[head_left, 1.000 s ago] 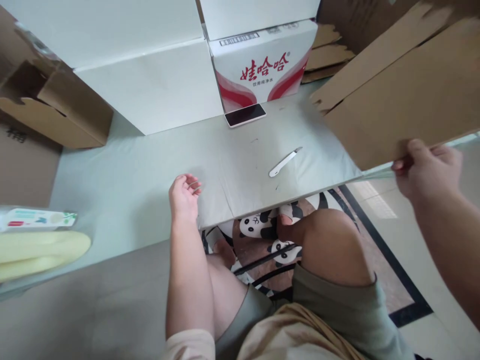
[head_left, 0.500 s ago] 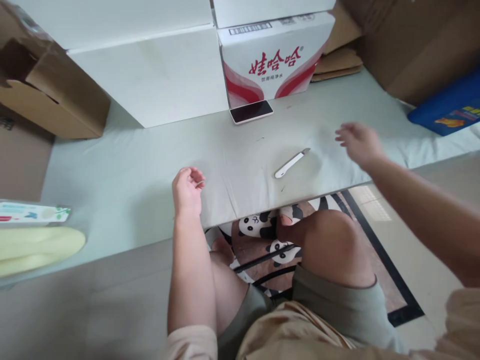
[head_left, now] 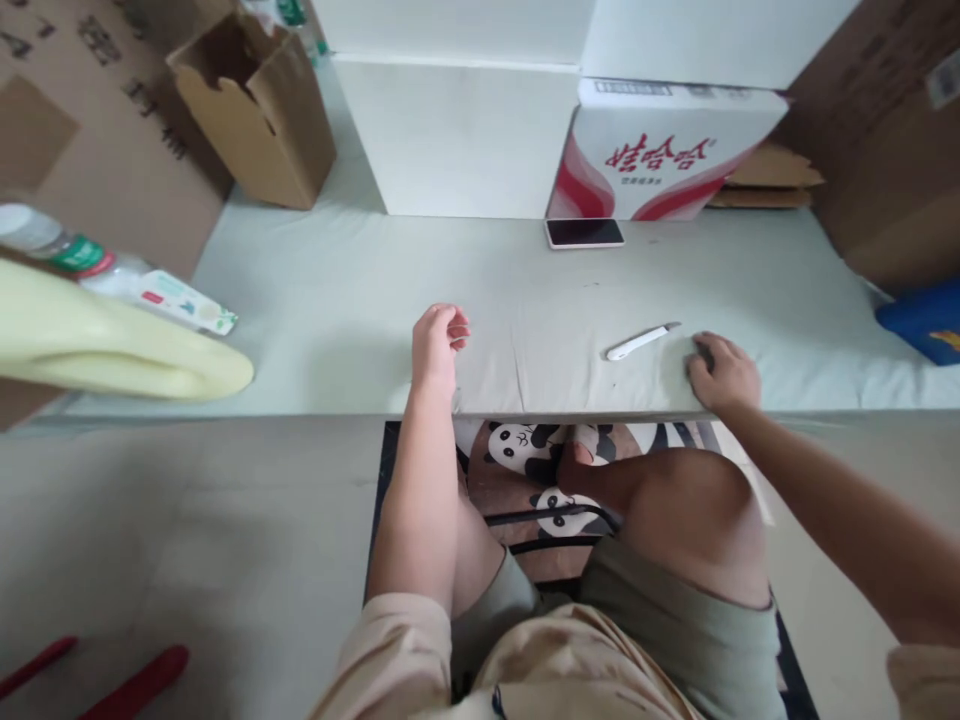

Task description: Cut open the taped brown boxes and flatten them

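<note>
Far left of the slim white-handled knife [head_left: 637, 345], on the pale green cloth-covered table [head_left: 360, 290]: smooth pale-yellow curved object [head_left: 150, 335]; clear plastic bottle [head_left: 79, 252], green-and-red label. Left of and beyond the knife: open-topped brown cardboard box [head_left: 281, 140]. Left of the knife: left hand [head_left: 439, 340], fingers loosely curled; whether it holds anything, cannot tell. Beyond the knife, blocking the far side: plain white box [head_left: 465, 140]; black-screened, pale-rimmed phone [head_left: 585, 233]; white-and-red printed carton [head_left: 667, 150]. Just right of the knife's blade: right hand [head_left: 720, 370], thumb and fingers parted. Far right: blue item [head_left: 922, 320], cut off.
</note>
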{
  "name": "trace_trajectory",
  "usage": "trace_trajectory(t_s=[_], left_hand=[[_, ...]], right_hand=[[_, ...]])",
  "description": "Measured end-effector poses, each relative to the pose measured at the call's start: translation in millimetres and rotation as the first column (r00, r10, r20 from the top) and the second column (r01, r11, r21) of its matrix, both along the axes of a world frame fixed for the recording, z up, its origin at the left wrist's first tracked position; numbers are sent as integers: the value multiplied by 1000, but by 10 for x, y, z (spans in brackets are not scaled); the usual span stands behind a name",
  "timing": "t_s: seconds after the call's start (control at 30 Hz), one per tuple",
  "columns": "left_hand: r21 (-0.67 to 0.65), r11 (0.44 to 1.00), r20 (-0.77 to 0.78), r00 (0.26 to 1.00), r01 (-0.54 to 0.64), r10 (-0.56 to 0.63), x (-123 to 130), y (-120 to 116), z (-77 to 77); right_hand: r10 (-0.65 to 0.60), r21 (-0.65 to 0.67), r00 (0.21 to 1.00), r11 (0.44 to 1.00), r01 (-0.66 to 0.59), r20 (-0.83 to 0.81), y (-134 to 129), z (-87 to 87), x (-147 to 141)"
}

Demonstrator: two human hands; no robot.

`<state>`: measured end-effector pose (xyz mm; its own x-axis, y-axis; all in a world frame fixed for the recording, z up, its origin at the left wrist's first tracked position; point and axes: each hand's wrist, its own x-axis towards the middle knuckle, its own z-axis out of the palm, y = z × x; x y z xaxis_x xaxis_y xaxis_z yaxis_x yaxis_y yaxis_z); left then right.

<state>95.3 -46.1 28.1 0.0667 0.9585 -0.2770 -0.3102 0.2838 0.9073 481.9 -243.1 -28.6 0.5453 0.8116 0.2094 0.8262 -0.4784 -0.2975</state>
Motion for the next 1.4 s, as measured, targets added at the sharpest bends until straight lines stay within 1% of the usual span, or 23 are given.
trace_trajectory(t_s=[0.13,0.27,0.37,0.53,0.7,0.77,0.83,0.9,0.97,1.03,1.1,1.17,1.23,1.3,1.4], left_hand=[[32,999,-31,999,-16,17,-144,-18,20],[66,998,-53,999,2,1,-240,-46,41],[83,996,-64,998,13,-8,-296,-36,43],[82,997,-58,998,-6,11,-340,22,41],[122,992,-46,999,24,-18,-350,52,41],[100,995,-33,999,6,-3,-363,53,31],[59,998,-24,1000,-18,20,-380,48,21],[37,999,-32,999,-36,37,-402,37,21],[44,998,-41,999,-34,36,-434,23,33],[53,998,-39,999,-27,29,-478,13,49],[48,998,-39,998,-38,40,-535,13,56],[39,997,-45,997,-67,68,-599,24,47],[38,996,-44,995,-86,88,-658,41,29],[37,995,-30,995,-98,99,-706,62,14],[23,992,8,993,-121,120,-757,83,21]], right_hand=[[-6,-30,1000,1000,6,3,-10,68,-62],[-28,-49,1000,998,28,5,-8,111,-109],[-45,-66,999,997,46,19,4,132,-129],[-49,-122,996,991,58,71,25,133,-151],[11,-166,988,986,15,155,-1,127,-165],[52,-182,981,983,-17,187,18,151,-173],[114,-195,970,978,-72,217,91,194,-188],[195,-210,952,967,-146,237,227,247,-213],[317,-263,920,931,-254,231,410,296,-253],[454,-343,870,862,-374,192,611,336,-308],[558,-410,817,786,-463,146,813,378,-380],[612,-458,783,732,-504,115,1015,436,-476],[643,-488,760,694,-530,90,1234,521,-616],[668,-460,740,684,-567,80,1483,626,-822],[695,-309,712,702,-642,101,1912,784,-1280]])
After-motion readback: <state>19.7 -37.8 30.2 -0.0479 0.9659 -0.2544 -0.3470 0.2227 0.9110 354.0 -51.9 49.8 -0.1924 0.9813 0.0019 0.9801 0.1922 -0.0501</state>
